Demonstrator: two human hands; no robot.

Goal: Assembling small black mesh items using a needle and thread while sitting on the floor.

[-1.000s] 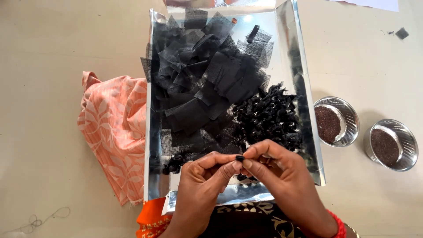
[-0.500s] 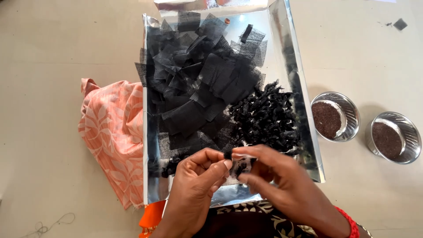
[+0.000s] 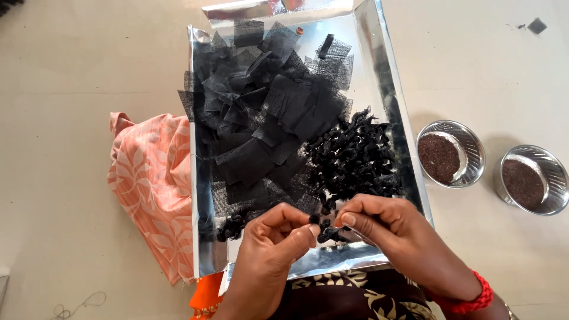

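Observation:
My left hand and my right hand meet over the near edge of a shiny silver tray. Between their fingertips they pinch a small black net bundle. Flat black net squares cover the left and middle of the tray. A heap of tied black net bundles lies at the tray's right, just beyond my right hand. A few more bundles sit near my left hand.
Two small steel bowls holding dark brown grains stand to the right of the tray. An orange patterned cloth lies crumpled to its left. A thin thread rests on the pale floor at lower left.
Both hands have stayed together at the tray's near edge, working the small black bundle between the fingertips. The piece looks more bunched now.

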